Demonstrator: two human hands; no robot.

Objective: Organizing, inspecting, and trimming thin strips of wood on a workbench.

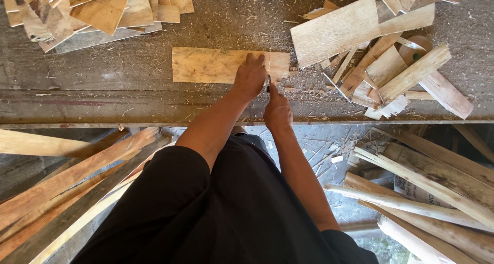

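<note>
A thin rectangular sheet of pale wood veneer (206,65) lies flat on the grey workbench (128,97). My left hand (250,76) presses down flat on its right part. My right hand (278,111) is closed around a small cutting tool (269,84) whose tip meets the sheet just right of my left hand. A narrow piece of the sheet (279,65) lies to the right of the tool. The tool is mostly hidden in my fist.
A stack of veneer pieces (92,12) sits at the bench's back left. Cut offcuts and a larger sheet (339,30) are heaped at the right. Long wooden slats (67,187) lean below the bench on the left, rough poles (427,192) on the right.
</note>
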